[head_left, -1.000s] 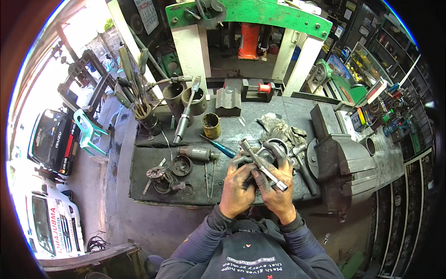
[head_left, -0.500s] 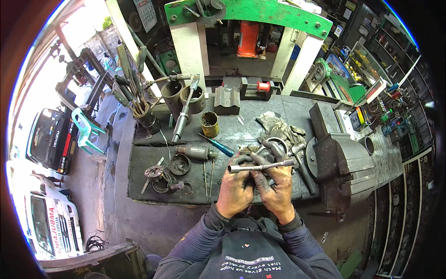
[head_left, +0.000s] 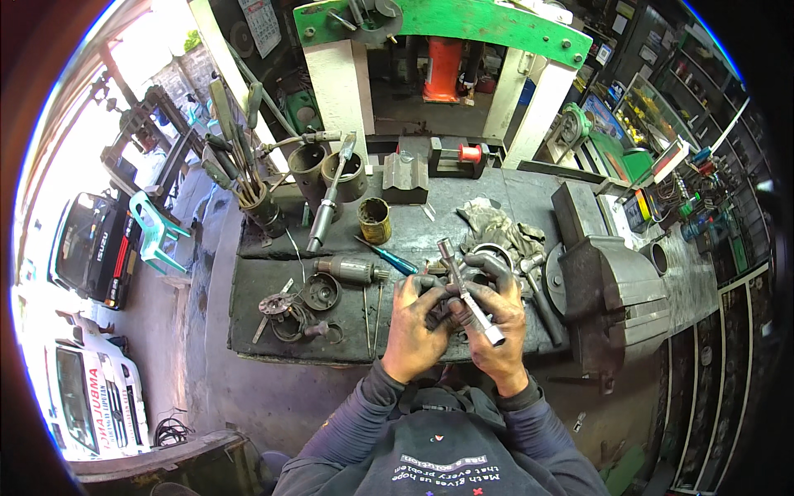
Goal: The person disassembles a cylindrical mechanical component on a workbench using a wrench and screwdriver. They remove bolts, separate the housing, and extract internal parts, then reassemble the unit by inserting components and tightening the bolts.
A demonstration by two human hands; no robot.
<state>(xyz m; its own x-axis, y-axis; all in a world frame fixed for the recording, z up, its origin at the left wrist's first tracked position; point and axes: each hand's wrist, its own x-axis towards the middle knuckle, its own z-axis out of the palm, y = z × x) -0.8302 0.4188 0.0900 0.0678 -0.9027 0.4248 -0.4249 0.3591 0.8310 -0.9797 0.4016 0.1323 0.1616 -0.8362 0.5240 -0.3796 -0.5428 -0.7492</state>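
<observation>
Both of my hands meet over the bench's front edge, around a steel socket wrench (head_left: 473, 310) with a wider socket at each end. It slants from upper left to lower right, its near end by my right palm. My left hand (head_left: 413, 332) is closed, with its blackened fingertips against the wrench's middle. Closed around the same shaft from the other side is my right hand (head_left: 503, 331). Whether another part sits beneath the wrench between my fingers is hidden. Just beyond my hands lie a blue-handled screwdriver (head_left: 399, 262) and a metal ring (head_left: 491, 250).
A motor armature (head_left: 343, 270), a round housing (head_left: 321, 291) and a brush assembly (head_left: 285, 317) lie on the left. Behind stand a small can (head_left: 374, 220) and tool-filled cylinders (head_left: 346, 178). A hammer (head_left: 542, 302), a rag (head_left: 500, 227) and a big vise (head_left: 616, 302) are on the right.
The socket wrench has turned from nearly level to a steep slant, its left end swinging away from me and its right end toward me. My fingers have shifted along it.
</observation>
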